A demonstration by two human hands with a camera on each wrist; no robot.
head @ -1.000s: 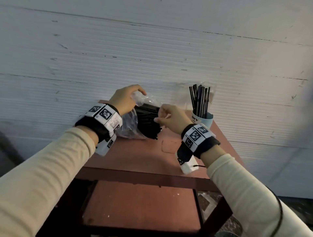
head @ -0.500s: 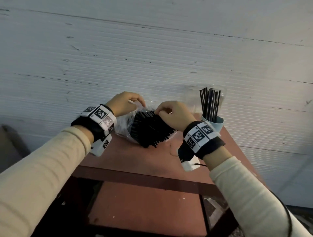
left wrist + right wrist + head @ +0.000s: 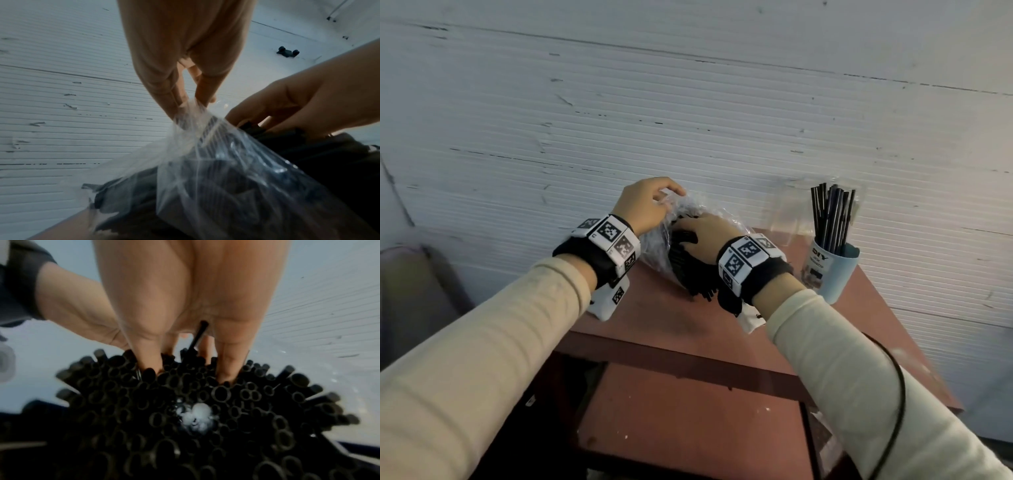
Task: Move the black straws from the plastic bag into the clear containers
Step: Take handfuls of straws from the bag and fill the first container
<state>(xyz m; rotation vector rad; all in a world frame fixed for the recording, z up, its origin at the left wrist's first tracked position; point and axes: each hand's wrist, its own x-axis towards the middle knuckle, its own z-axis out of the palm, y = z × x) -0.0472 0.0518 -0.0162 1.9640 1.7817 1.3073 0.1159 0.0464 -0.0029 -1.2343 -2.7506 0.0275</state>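
1. From the head view, my left hand [image 3: 643, 205] pinched the upper edge of the plastic bag [image 3: 664, 240], while my right hand [image 3: 705, 236] reached into its open mouth, fingers curled round some of the black straws [image 3: 688, 270]. The bag lay on the red desk [image 3: 671, 318], against the wall. One container [image 3: 832, 270] with a pale blue label stood to the right, near the bag but apart from it, already holding a bunch of upright straws [image 3: 832, 216], roughly a dozen; I could not count them exactly. A second clear container [image 3: 787, 219] seemed to stand behind it, too faint for me to be sure.

2. At the left wrist, thumb and fingers [image 3: 176, 97] were pressed together on a gathered corner of the bag's film [image 3: 195, 129], pulling it taut above the dark mass of straws.

3. At the right wrist, the fingers [image 3: 148, 356] were sunk among the open straw ends [image 3: 195, 410], far too many to count, with one straw [image 3: 197, 337] rising between them.

4. I judged the task partly done: one batch sat in a container, and most straws remained in the bag.
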